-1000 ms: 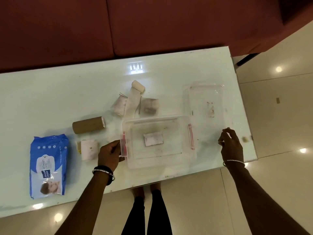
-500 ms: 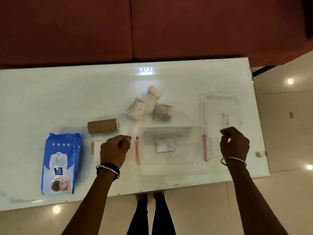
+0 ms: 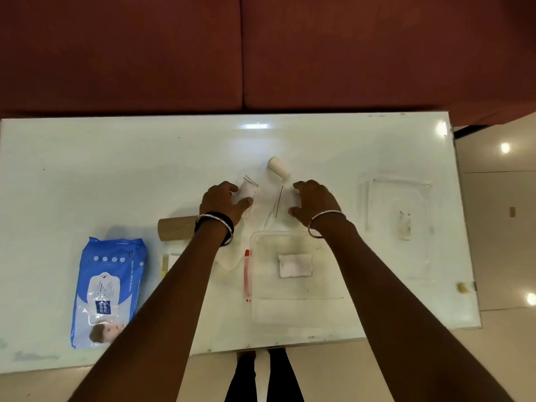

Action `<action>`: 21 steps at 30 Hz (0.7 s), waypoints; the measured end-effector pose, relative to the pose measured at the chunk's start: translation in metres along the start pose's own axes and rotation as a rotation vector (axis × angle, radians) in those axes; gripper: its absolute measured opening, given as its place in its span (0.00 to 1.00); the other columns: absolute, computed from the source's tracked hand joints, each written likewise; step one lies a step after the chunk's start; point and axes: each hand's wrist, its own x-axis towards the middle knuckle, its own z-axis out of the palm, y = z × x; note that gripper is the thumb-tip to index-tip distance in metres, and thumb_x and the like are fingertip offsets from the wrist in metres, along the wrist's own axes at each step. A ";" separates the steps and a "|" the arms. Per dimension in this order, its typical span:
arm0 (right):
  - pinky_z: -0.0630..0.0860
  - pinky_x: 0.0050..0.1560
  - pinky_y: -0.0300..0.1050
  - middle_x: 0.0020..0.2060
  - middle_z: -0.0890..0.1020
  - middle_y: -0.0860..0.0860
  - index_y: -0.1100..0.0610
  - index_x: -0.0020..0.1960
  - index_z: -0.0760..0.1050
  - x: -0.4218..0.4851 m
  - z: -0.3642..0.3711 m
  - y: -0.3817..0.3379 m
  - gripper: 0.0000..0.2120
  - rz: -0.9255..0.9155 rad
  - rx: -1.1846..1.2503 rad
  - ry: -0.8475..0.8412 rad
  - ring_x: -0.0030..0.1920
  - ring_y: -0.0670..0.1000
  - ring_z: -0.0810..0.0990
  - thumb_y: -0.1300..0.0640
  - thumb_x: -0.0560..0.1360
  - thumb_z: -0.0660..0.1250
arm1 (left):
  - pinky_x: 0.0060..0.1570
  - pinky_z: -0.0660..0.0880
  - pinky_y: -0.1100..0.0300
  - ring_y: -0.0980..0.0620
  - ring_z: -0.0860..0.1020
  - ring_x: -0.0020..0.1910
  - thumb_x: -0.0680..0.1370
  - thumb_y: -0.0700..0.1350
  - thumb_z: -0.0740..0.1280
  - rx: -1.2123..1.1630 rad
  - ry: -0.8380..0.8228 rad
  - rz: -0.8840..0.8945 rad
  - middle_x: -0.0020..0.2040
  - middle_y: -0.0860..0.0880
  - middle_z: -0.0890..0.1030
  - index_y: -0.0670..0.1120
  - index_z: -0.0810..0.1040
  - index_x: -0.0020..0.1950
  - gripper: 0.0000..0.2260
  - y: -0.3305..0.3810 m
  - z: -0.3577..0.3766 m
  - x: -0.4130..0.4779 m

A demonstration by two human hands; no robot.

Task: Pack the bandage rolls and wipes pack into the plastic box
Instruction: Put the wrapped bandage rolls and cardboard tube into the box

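Both my hands reach past the clear plastic box (image 3: 290, 310), which stands open near the table's front edge with a white pad (image 3: 294, 265) inside. My left hand (image 3: 223, 203) closes thumb and fingers on a small white bandage roll (image 3: 249, 189) lying on the table. My right hand (image 3: 316, 203) curls around a second white roll (image 3: 291, 198). Between them, a third white roll (image 3: 278, 166) lies partly unwound, its strip trailing toward the box. A brown bandage roll (image 3: 174, 231) lies left of my left wrist. The blue wipes pack (image 3: 108, 288) lies flat at the front left.
The box's clear lid (image 3: 397, 210) lies at the right of the white table (image 3: 116, 169). A red latch (image 3: 247, 274) sits on the box's left side. A small white packet (image 3: 171, 261) is partly hidden under my left forearm. A dark red sofa (image 3: 261, 53) runs behind the table.
Both hands left the box's sides and moved forward to the white rolls behind it. The left hand now grips one roll, the right hand the other.
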 end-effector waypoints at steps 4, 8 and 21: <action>0.76 0.60 0.54 0.60 0.76 0.57 0.57 0.66 0.72 0.007 0.011 0.001 0.21 0.018 -0.043 0.097 0.62 0.60 0.75 0.61 0.74 0.69 | 0.59 0.73 0.50 0.42 0.77 0.60 0.68 0.52 0.76 -0.003 -0.018 -0.036 0.60 0.42 0.79 0.42 0.74 0.65 0.29 0.001 0.009 0.009; 0.77 0.56 0.52 0.57 0.77 0.57 0.56 0.61 0.77 0.009 0.011 0.004 0.18 0.057 0.049 0.107 0.60 0.60 0.77 0.62 0.72 0.71 | 0.53 0.73 0.54 0.43 0.78 0.58 0.66 0.52 0.78 -0.056 -0.065 -0.078 0.58 0.43 0.81 0.42 0.76 0.61 0.28 0.004 0.011 0.011; 0.76 0.34 0.28 0.40 0.83 0.47 0.56 0.46 0.79 -0.102 -0.002 0.025 0.15 0.218 0.774 0.632 0.39 0.42 0.82 0.47 0.68 0.77 | 0.38 0.72 0.61 0.50 0.77 0.42 0.66 0.56 0.77 -0.214 0.148 -0.194 0.48 0.50 0.79 0.44 0.76 0.56 0.25 -0.018 -0.024 -0.031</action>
